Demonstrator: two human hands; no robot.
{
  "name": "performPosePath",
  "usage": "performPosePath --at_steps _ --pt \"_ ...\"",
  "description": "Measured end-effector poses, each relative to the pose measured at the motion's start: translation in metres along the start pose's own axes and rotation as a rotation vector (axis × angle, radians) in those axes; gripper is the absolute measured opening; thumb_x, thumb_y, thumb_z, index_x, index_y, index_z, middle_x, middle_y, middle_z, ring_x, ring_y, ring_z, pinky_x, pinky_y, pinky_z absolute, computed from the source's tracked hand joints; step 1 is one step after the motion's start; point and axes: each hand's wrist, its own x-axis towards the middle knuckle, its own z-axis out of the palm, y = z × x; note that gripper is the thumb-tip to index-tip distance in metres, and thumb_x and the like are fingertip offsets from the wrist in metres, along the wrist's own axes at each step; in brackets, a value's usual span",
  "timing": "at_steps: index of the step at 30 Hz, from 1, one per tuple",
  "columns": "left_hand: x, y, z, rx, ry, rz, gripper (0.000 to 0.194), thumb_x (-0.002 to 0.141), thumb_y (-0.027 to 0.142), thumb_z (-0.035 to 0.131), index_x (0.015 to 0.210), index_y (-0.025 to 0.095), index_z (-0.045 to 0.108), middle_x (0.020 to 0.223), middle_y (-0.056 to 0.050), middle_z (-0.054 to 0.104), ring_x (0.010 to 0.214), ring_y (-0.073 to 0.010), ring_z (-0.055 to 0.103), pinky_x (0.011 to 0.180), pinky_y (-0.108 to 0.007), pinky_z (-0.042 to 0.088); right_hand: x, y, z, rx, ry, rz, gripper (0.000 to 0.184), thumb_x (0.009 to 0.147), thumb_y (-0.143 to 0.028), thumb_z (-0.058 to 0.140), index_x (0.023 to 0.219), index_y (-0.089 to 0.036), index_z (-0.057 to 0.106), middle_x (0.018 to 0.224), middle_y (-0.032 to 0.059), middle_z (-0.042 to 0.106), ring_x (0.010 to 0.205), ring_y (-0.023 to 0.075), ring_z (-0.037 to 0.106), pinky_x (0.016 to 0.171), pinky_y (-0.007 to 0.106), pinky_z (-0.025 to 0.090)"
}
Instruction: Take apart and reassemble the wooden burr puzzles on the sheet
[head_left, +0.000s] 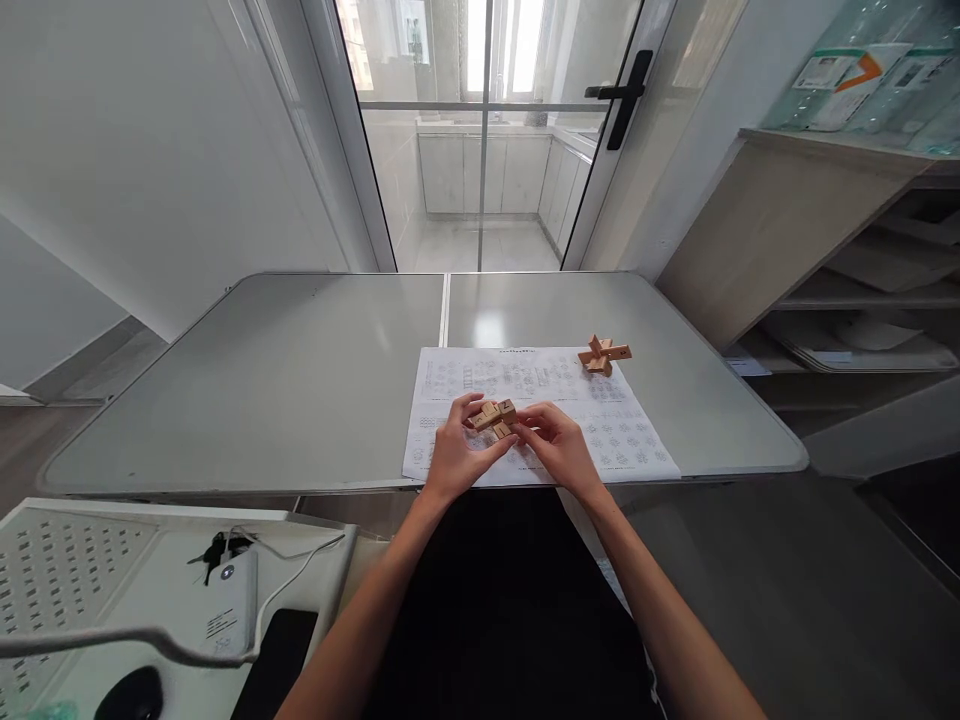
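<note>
Both hands meet over a printed instruction sheet [540, 415] near the front edge of a grey table [300, 380]. My left hand [455, 452] and my right hand [559, 445] each pinch a small cluster of wooden puzzle blocks [496, 416] held just above the paper. Fingers of both hands curl round it. A second wooden puzzle [604, 355], assembled into a cross shape, lies apart on the sheet's far right corner.
A glass door [487, 130] with a black handle stands behind the table. Wooden shelves [847, 270] are at the right. At lower left a white perforated surface [75, 580] carries a power bank [229, 605], keys, a cable and a dark mouse.
</note>
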Motion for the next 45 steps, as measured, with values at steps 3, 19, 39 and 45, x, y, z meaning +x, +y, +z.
performPosePath --at_steps 3,19,39,45 --pt "0.0003 -0.0008 0.0005 0.001 0.006 -0.001 0.068 0.076 0.033 0.092 0.133 0.027 0.054 0.124 -0.008 0.075 0.114 -0.0268 0.074 0.100 -0.044 0.059 -0.0005 0.0008 0.0000 0.005 0.005 0.021 0.032 0.093 -0.056 0.075 0.101 -0.026 0.074 0.107 0.0073 0.074 0.092 0.0259 0.076 0.077 0.039 0.066" --pt "0.0010 0.0000 -0.0001 -0.073 0.004 -0.012 0.066 0.077 0.034 0.091 0.132 0.026 0.054 0.119 -0.008 0.077 0.112 -0.0258 0.075 0.099 -0.043 0.060 0.0006 -0.0002 0.0002 -0.056 -0.006 0.004 0.030 0.095 -0.055 0.072 0.102 -0.026 0.073 0.107 0.0079 0.071 0.091 0.0255 0.075 0.079 0.039 0.063" --pt "-0.0032 0.0006 0.0052 -0.013 -0.020 0.153 0.066 0.079 0.030 0.091 0.134 0.029 0.053 0.134 -0.006 0.072 0.119 -0.0255 0.073 0.106 -0.044 0.058 0.0022 -0.0040 0.0001 0.099 -0.023 0.165 0.044 0.092 -0.060 0.074 0.116 -0.026 0.059 0.121 0.0066 0.069 0.097 0.0232 0.076 0.085 0.036 0.062" --pt "-0.0034 0.0004 0.0044 -0.001 -0.052 0.177 0.069 0.079 0.028 0.090 0.136 0.030 0.052 0.136 -0.006 0.071 0.118 -0.0242 0.071 0.106 -0.043 0.057 0.0048 -0.0011 -0.0035 0.177 -0.037 0.178 0.047 0.087 -0.059 0.079 0.115 -0.026 0.059 0.114 0.0068 0.070 0.110 0.0248 0.071 0.100 0.042 0.059"
